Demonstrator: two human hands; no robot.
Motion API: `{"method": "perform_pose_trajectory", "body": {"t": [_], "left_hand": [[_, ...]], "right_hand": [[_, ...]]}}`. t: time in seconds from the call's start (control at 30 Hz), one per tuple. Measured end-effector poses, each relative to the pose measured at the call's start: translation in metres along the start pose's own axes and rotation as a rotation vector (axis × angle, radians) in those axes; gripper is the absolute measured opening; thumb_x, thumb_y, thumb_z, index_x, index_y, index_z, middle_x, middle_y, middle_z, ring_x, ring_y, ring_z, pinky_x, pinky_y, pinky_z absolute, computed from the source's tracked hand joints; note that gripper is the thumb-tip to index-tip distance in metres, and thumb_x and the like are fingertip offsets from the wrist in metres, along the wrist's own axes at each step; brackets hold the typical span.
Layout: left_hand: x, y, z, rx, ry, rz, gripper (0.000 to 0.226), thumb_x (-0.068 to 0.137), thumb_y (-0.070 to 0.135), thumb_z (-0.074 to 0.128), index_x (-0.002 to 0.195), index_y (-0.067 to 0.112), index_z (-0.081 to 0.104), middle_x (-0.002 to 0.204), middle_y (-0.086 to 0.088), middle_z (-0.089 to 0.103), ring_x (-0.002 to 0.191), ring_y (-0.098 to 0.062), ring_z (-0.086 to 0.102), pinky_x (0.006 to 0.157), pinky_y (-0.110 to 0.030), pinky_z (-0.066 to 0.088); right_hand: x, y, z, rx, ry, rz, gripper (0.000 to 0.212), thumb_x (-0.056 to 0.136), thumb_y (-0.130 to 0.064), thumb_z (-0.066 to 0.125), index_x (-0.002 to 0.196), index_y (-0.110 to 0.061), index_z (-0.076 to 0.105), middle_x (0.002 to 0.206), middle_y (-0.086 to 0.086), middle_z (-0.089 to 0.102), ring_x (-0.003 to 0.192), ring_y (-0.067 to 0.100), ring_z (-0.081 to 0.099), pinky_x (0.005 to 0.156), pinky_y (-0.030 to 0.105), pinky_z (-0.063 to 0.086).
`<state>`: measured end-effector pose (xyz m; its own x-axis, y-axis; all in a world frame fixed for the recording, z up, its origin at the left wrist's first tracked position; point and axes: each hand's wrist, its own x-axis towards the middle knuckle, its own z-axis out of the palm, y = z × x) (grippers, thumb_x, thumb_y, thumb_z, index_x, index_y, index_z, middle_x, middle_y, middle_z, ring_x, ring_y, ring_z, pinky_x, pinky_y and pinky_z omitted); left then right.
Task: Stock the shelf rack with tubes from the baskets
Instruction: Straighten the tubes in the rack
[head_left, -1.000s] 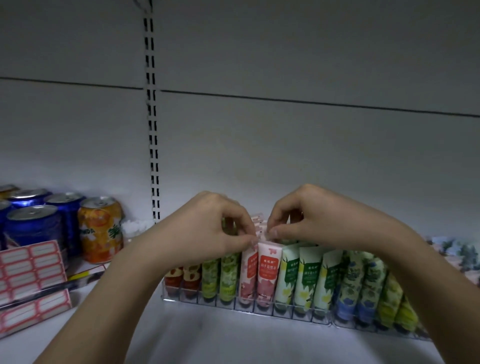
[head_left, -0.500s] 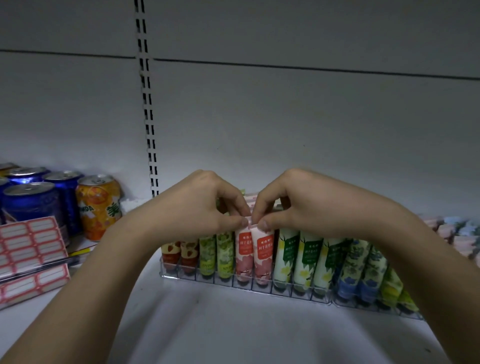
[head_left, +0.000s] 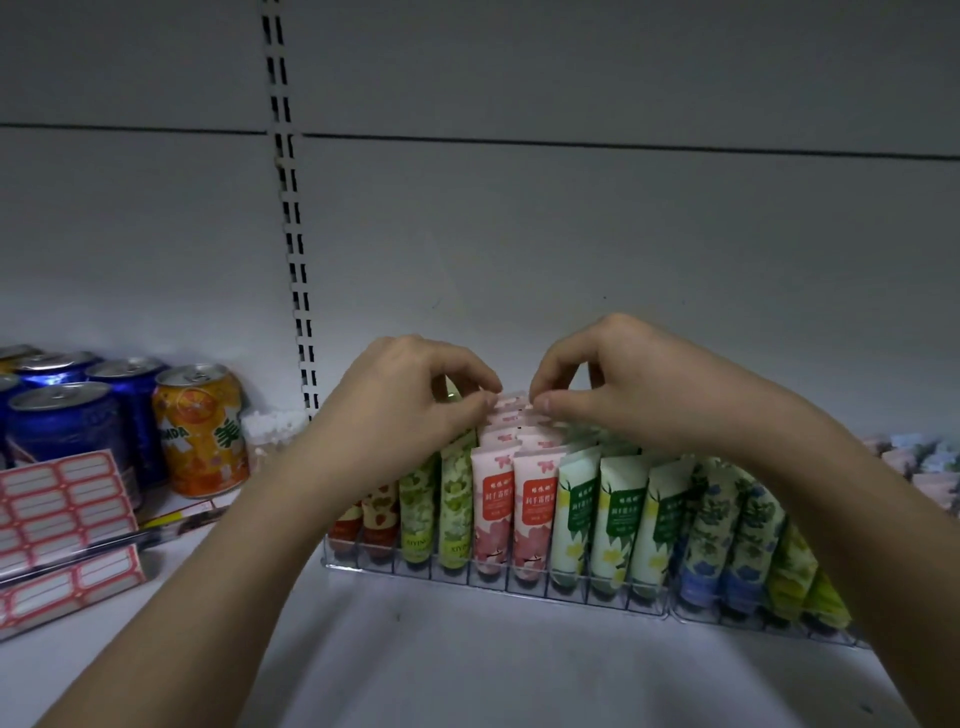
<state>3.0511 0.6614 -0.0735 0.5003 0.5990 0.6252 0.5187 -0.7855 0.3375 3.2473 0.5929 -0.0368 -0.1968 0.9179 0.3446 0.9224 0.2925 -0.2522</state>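
Note:
A clear plastic shelf rack (head_left: 519, 584) stands on the white shelf, its slots filled with upright tubes: red, green, pink (head_left: 493, 514), white-green (head_left: 618, 519), blue and yellow-green ones. Several pink tubes stand in rows behind the front pair. My left hand (head_left: 410, 400) and my right hand (head_left: 618, 384) hover over the back of the pink rows. Both pinch the crimped top edge of a rear pink tube (head_left: 514, 402), one from each side. The lower part of that tube is hidden behind the tubes in front.
Blue drink cans (head_left: 62, 421) and an orange can (head_left: 200, 431) stand at the left. A pack of red-bordered labels (head_left: 62, 525) lies in front of them. More pale tubes (head_left: 914, 462) sit at the far right. The slotted shelf upright (head_left: 293, 234) rises behind.
My two hands have moved slightly apart and back along the pink rows, from the front pink tubes to a tube further behind. The camera view shifted a little.

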Motion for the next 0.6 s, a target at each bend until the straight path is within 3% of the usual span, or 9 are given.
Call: {"method": "perform_pose_trajectory", "body": {"t": [0.13, 0.3, 0.53, 0.6], "left_hand": [[0.0, 0.001, 0.013, 0.0, -0.022, -0.069, 0.006, 0.083, 0.038, 0.069, 0.087, 0.04, 0.073, 0.079, 0.028, 0.064, 0.079, 0.012, 0.054, 0.063, -0.017, 0.041], [0.002, -0.003, 0.014, 0.006, -0.028, -0.066, 0.006, 0.083, 0.038, 0.069, 0.086, 0.038, 0.074, 0.084, 0.024, 0.064, 0.081, 0.016, 0.048, 0.061, -0.017, 0.034], [0.0, -0.001, 0.016, 0.026, -0.052, -0.04, 0.009, 0.081, 0.041, 0.068, 0.086, 0.038, 0.075, 0.077, 0.028, 0.061, 0.082, 0.022, 0.045, 0.058, -0.007, 0.028], [0.0, -0.001, 0.017, 0.035, -0.056, -0.039, 0.009, 0.082, 0.039, 0.068, 0.087, 0.038, 0.075, 0.074, 0.03, 0.059, 0.082, 0.022, 0.046, 0.058, -0.004, 0.033]], "right_hand": [[0.003, 0.006, 0.006, -0.002, -0.051, 0.036, 0.007, 0.088, -0.034, 0.068, 0.088, -0.031, 0.073, 0.084, -0.018, 0.069, 0.063, -0.017, 0.055, 0.052, 0.003, 0.038], [0.003, 0.008, 0.006, 0.051, -0.061, 0.024, 0.007, 0.087, -0.031, 0.068, 0.087, -0.029, 0.075, 0.08, -0.018, 0.07, 0.057, -0.016, 0.055, 0.046, 0.002, 0.037], [0.004, 0.009, 0.009, 0.063, -0.091, 0.013, 0.008, 0.087, -0.027, 0.068, 0.09, -0.028, 0.075, 0.084, -0.017, 0.069, 0.06, -0.017, 0.055, 0.047, 0.002, 0.037], [0.005, 0.008, 0.011, 0.064, -0.104, 0.015, 0.008, 0.087, -0.026, 0.068, 0.09, -0.029, 0.075, 0.084, -0.017, 0.07, 0.064, -0.016, 0.057, 0.048, 0.002, 0.039]]}}
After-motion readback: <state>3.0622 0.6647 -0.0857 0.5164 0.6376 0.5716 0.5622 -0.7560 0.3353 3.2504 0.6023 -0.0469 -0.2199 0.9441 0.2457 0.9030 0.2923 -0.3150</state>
